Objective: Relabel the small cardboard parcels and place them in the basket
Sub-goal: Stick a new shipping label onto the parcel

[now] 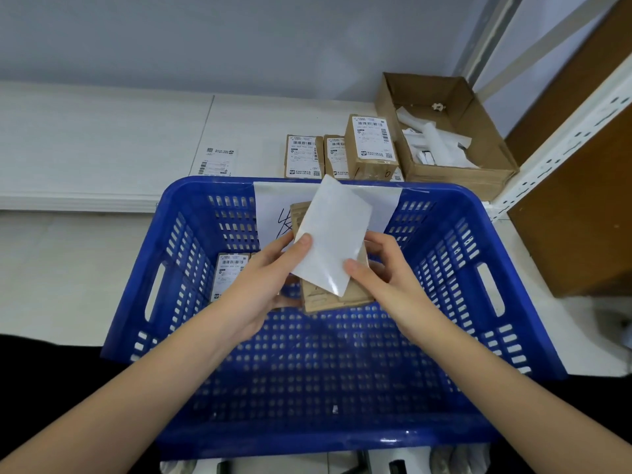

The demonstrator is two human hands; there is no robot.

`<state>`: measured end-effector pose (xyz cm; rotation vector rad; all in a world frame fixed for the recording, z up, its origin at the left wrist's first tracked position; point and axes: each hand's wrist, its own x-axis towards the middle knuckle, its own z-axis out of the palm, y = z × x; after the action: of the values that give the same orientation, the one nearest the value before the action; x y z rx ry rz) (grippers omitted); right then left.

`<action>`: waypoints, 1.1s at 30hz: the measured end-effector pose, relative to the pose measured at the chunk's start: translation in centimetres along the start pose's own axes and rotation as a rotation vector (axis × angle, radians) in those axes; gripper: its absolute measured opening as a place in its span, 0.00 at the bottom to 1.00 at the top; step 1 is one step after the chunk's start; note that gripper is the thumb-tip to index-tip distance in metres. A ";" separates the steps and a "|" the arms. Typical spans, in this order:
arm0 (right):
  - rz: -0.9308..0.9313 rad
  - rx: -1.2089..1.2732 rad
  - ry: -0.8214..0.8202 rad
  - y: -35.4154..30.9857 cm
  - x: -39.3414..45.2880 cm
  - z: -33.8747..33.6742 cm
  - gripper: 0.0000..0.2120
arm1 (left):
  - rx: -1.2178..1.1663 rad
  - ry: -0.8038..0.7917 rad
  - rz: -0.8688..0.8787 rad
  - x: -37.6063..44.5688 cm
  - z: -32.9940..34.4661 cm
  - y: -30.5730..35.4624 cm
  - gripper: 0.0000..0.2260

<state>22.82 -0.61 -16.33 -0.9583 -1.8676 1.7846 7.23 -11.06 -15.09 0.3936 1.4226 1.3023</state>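
Both hands are working together above the blue basket (451, 254). The left hand (270, 268) is pinching a white label sheet (333, 234) at its left edge, with the thumb lying across the sheet's face. The right hand (379, 268) is pinching the same sheet at its lower right corner. Directly behind the sheet, between the two hands, a small cardboard parcel (331, 295) is being held; which fingers are carrying it cannot be told, since the sheet and hands are covering most of it.

Just left of the left hand, a labelled parcel (229, 271) is lying on the basket floor against the left wall. Beyond the hands, a white paper with handwriting (273, 206) is hanging over the basket's far rim. Farther past the hands, on the white table (102, 131), three more labelled parcels (371, 145) are standing in a row, with loose labels (219, 162) lying to their left and an open cardboard box (444, 131) holding white scraps to their right.
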 end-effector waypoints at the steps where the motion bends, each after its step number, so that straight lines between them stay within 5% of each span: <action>1: -0.004 0.024 0.015 -0.1 0.1 -0.2 0.23 | -0.005 0.002 -0.001 0.0 0.0 0.1 0.28; 17: -0.017 0.090 0.147 -1.0 0.2 -0.7 0.09 | -0.114 -0.052 -0.070 0.6 -0.4 0.5 0.30; 24: -0.138 0.025 0.074 -1.0 -0.4 -0.5 0.20 | -0.026 -0.032 -0.056 0.6 -0.6 0.8 0.30; 33: -0.207 -0.058 0.009 -0.6 -0.3 0.0 0.13 | -0.028 -0.016 -0.050 0.6 -0.6 1.3 0.31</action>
<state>22.93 -0.80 -15.72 -0.7601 -1.9454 1.6107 6.02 -10.38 -14.42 0.3467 1.3910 1.2745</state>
